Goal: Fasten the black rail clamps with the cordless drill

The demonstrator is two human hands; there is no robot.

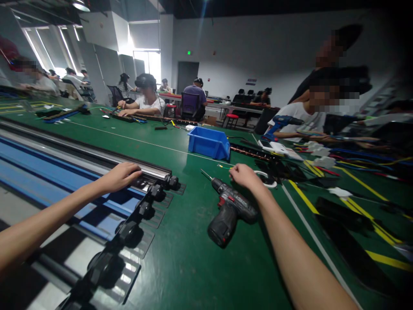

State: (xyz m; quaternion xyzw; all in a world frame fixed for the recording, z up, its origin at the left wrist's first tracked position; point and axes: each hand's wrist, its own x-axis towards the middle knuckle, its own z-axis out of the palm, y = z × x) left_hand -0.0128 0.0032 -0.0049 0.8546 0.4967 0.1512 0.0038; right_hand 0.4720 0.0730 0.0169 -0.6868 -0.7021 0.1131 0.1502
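My left hand [121, 176] lies over the end of a long rail assembly, its fingers stretched across a silver rod [155, 174]. Black round knobs [157, 192] with slotted flat tabs line the end of that assembly. Beyond a black cordless drill [232, 211] lying on its side, my right hand [243, 175] is closed just above the table. Its fingertips point left, near a small yellowish piece [223, 166]; what is inside the fingers is hidden. The drill's thin bit points to the upper left, and no hand touches the drill.
A blue open bin [209, 143] stands ahead on the green table [180, 258]. Cables, a white ring [267, 179] and dark strips [351, 249] lie to the right. Across the table a person [148, 101] works, and at the right another person sits near a blue drill [284, 122].
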